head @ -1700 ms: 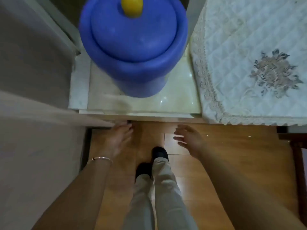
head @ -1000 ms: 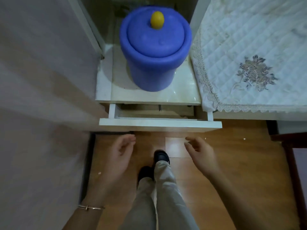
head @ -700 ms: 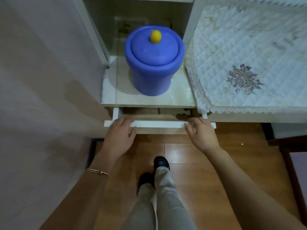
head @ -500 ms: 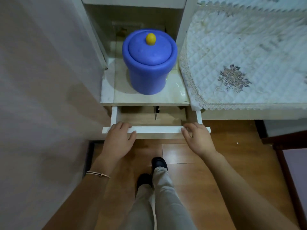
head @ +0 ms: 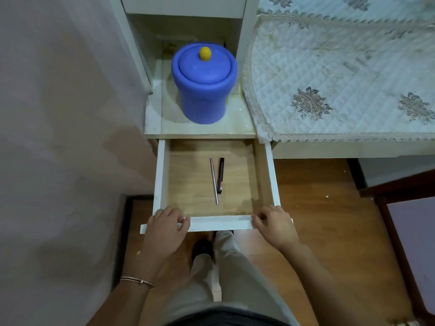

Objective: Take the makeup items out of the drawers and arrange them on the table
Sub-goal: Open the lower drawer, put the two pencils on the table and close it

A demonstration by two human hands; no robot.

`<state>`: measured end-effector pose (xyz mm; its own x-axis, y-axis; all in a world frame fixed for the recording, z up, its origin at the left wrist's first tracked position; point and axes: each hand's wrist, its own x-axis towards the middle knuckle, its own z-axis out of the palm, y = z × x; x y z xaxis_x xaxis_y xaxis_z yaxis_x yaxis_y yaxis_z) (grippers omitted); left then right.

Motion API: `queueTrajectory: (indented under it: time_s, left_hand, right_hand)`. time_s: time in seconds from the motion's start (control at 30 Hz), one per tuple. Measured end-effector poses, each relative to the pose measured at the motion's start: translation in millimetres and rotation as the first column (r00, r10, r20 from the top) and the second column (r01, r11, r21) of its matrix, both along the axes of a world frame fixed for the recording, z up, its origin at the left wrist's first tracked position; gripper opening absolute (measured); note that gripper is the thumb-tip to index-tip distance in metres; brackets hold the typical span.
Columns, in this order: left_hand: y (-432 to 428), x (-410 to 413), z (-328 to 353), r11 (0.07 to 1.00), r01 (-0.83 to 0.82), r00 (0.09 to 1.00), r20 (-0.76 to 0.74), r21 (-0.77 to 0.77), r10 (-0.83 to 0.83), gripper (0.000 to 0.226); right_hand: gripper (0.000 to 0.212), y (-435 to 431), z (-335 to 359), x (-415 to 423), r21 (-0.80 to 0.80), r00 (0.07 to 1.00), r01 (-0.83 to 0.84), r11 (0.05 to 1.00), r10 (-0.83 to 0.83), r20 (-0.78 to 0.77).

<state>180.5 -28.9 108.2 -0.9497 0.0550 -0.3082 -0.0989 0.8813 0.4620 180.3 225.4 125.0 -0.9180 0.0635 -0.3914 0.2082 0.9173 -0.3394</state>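
A white drawer (head: 219, 223) with a wooden bottom stands pulled far out below a pale shelf. Inside it lie two slim makeup pencils side by side: a silver-pink one (head: 214, 182) and a dark brown one (head: 220, 175). My left hand (head: 166, 229) grips the left end of the drawer's front panel, fingers curled over its top edge. My right hand (head: 274, 223) grips the right end the same way. The table (head: 341, 67) at the right is covered by a quilted white cloth with embroidered flowers.
A blue lidded bucket (head: 203, 83) with a yellow knob stands on the shelf above the drawer. A grey wall (head: 66, 137) runs along the left. A dark wooden piece of furniture (head: 409, 231) sits at the right edge. My legs stand on the wooden floor below the drawer.
Both hands took hold of the drawer front and pulled it out toward me. The drawer went from nearly closed to wide open, uncovering the two pencils.
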Motion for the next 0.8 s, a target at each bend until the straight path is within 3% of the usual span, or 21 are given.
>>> queueTrajectory:
  time_s: [0.33, 0.5, 0.7, 0.8]
  left_hand:
    - [0.5, -6.4, 2.5, 0.999, -0.011, 0.999, 0.041, -0.047, 0.013, 0.031]
    - [12.2, -34.4, 3.0, 0.993, 0.028, 0.99, 0.137, -0.111, -0.013, 0.041]
    - [51.4, -99.2, -16.1, 1.0, 0.008, 0.982, 0.191, -0.027, -0.002, 0.016]
    - [71.3, -123.7, -33.3, 0.999, -0.037, 0.965, 0.257, -0.034, 0.044, 0.021]
  right_hand:
    - [0.025, -1.4, 5.7, -4.7, -0.027, 0.996, -0.031, 0.999, 0.033, 0.08]
    - [0.038, -8.6, 3.6, -38.5, 0.066, 0.965, -0.054, 0.996, 0.035, 0.26]
    - [0.023, -35.2, -24.8, -102.2, -0.173, 0.96, 0.054, 0.983, -0.004, 0.28]
    - [0.02, -51.7, -44.4, -126.6, -0.256, 0.945, 0.18, 0.95, -0.094, 0.313]
